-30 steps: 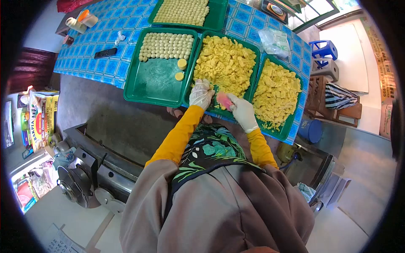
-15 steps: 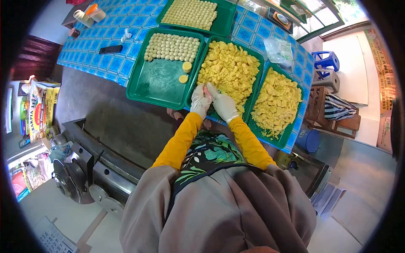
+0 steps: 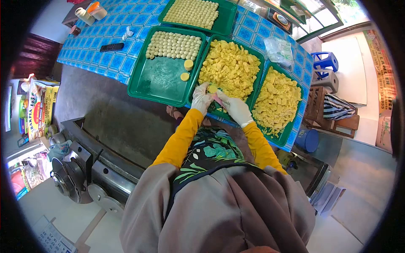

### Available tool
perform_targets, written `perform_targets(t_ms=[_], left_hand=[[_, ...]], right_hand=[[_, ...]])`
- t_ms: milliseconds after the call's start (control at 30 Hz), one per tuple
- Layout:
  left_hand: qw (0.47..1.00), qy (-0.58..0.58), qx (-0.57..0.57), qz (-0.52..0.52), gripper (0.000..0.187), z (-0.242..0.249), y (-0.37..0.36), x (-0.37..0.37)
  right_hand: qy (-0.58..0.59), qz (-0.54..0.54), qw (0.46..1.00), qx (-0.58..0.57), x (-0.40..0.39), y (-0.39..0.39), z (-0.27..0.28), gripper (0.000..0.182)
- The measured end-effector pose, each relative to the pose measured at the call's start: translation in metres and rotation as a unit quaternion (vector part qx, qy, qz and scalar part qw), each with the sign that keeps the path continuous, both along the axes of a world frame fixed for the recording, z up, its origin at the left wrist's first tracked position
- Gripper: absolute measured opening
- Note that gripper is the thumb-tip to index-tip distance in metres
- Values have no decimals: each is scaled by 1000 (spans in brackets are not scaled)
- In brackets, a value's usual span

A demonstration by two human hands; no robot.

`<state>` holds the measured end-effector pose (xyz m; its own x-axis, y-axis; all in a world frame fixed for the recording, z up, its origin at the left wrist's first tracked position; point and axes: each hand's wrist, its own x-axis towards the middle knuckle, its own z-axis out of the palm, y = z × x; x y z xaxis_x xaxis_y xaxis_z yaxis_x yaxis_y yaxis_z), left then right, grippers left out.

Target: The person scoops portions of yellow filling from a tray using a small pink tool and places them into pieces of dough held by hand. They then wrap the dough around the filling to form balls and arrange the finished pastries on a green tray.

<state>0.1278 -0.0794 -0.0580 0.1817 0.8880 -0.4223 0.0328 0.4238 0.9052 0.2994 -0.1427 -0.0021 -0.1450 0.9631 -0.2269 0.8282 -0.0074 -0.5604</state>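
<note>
My left hand (image 3: 201, 101), in a clear glove, is closed with its fingertips against a round yellow piece (image 3: 212, 89). My right hand (image 3: 235, 109), gloved too, grips a slim pink tool (image 3: 218, 100) whose far end meets that yellow piece; its exact kind is hard to make out. Both hands are over the near end of a green tray heaped with crumbly yellow mash (image 3: 230, 67). Just left of it, another green tray (image 3: 158, 90) holds rows of small pale dough balls (image 3: 174, 45) and two yellow discs (image 3: 184, 76) near its right side.
A third tray of yellow mash (image 3: 276, 101) sits at the right, and a tray of dough balls (image 3: 192, 13) at the back. On the blue checked tablecloth (image 3: 95, 55) lie a black remote (image 3: 112, 47), a plastic bag (image 3: 278, 51) and lidded containers (image 3: 97, 11).
My hands have parted slightly, the right one moving right and drawing the pink tool with it. The yellow round piece now shows between them.
</note>
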Motion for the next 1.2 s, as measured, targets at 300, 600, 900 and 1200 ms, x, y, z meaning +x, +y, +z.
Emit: perform_targets(t_ms=[300,600,900,1200], left_hand=[[987,-156,-4,40,50,-12,2,8],[973,-170,-84,130,41,-13,5,1],[936,-317,-111,109,34,9,6,10],[931,278,236,32,34,-4,1,13]], right_hand=[[-47,-34,997,47,-39,27,-24,37],[-1,-15,999,-44,-9,9,23,36],[143,-76,984,68,16,-2,-1,44],[82,-109,990,-40,9,0,23,44]])
